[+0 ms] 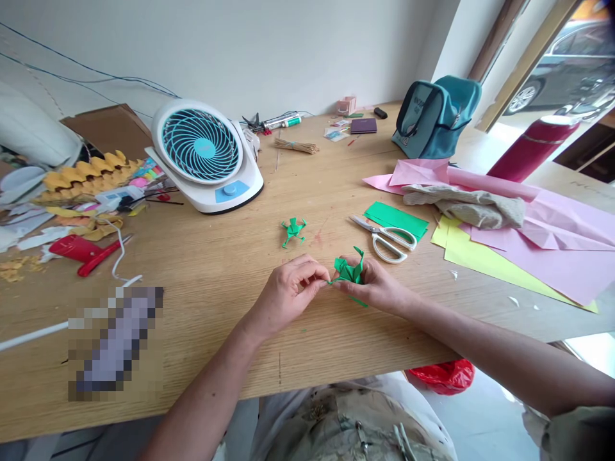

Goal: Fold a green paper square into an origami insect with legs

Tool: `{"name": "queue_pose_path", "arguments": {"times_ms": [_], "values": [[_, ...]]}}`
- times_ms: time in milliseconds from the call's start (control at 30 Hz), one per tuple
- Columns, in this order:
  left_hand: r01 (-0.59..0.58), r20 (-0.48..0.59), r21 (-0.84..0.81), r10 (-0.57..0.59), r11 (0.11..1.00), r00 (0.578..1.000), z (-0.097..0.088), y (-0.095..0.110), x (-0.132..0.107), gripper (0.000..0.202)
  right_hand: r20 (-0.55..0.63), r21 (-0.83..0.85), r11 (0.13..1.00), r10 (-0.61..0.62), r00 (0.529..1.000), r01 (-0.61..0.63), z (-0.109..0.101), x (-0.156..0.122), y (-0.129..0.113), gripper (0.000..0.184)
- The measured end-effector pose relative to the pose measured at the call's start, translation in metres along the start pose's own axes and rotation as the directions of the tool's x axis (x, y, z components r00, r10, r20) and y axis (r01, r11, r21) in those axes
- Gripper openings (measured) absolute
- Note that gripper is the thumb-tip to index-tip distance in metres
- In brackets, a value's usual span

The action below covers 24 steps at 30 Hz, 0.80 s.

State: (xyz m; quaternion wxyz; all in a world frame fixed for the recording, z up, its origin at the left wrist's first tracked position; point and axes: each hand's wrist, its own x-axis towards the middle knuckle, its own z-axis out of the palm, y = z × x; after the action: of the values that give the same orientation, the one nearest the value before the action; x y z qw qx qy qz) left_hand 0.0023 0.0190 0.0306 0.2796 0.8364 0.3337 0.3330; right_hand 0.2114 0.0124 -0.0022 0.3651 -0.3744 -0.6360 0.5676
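Fingertips of the left hand (291, 288) are pinched together on the thin tip of one limb of a folded green paper figure (350, 271), just above the near part of the tabletop (230, 282). The right hand (384, 288) is closed lightly about the figure's other side, thumb in front, the remaining fingers mostly hidden behind the paper. Good work here seems to call for a steady right hold close to the root of the limb, firm enough to stop twisting but too soft to flatten the body, while the left pinches only the point and creases it in small, even presses; a hard pull could tear so narrow a strip.

Beyond the hands, a smaller-looking green figure (293, 232) with spread limbs lies apart, useful for comparing limb angles. Scissors (377, 230) rest partly over green paper sheets (403, 221), safely away from the folding. Farther back stands a fan (205, 148); moving air could disturb light paper.
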Motion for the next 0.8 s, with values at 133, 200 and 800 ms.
{"name": "queue_pose_path", "arguments": {"times_ms": [133,200,800], "values": [[0.097,-0.002,-0.054,-0.097,0.994,0.995,0.004,0.0,-0.001,0.007,-0.045,-0.05,0.999,-0.015,0.999,0.012,0.0,0.0,0.006,0.039],[0.088,0.006,-0.011,-0.088,0.996,0.996,0.004,0.0,-0.002,0.009,-0.034,-0.064,0.998,-0.028,0.999,0.025,0.0,-0.001,0.008,0.038],[0.292,-0.02,-0.305,-0.312,0.907,0.95,0.037,-0.001,-0.001,0.03,-0.117,-0.868,0.485,-0.409,0.905,0.108,-0.006,0.002,-0.002,0.009]]}}
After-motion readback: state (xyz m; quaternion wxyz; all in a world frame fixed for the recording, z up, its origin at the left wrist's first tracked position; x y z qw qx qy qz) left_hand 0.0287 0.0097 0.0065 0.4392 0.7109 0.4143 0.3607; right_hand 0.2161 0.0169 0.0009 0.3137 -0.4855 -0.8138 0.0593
